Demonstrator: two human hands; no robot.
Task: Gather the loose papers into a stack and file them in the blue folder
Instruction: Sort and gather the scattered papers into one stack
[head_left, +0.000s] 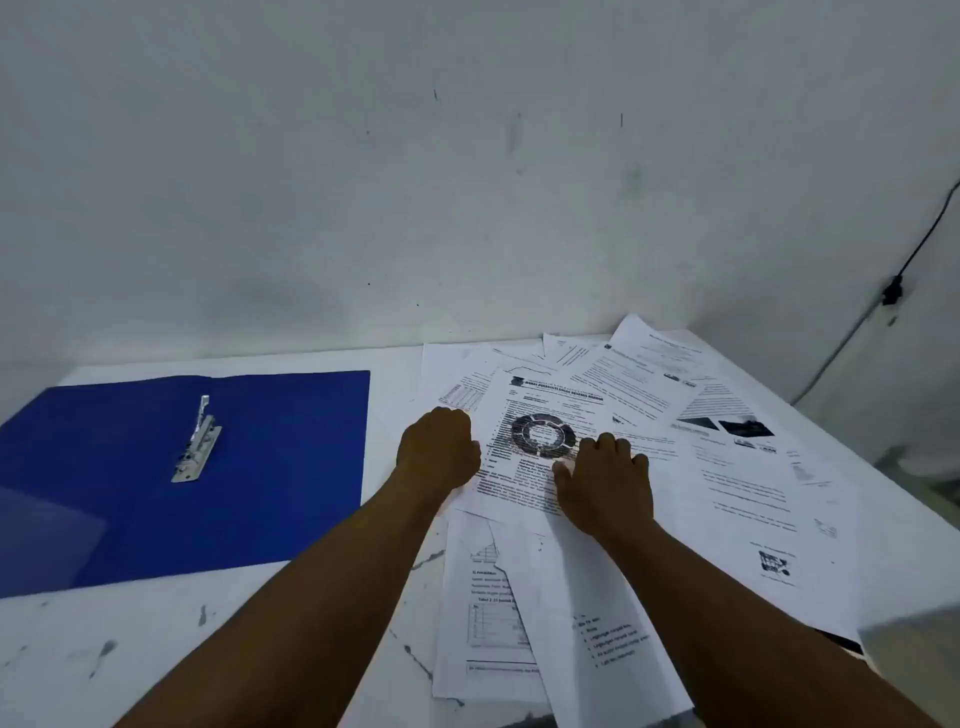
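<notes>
Blue folder (249, 467) lies open left of your hands: left hand (439, 449) curled at circular-diagram sheet (540, 441) edge, grip unclear; right hand (605, 486) fingers spread, pressing it.

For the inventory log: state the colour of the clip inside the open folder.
Silver-grey metal clip, against the blue folder; head view.

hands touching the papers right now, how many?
2: left hand rests on the left edge of the circle-diagram sheet; right hand presses its lower right.
</notes>
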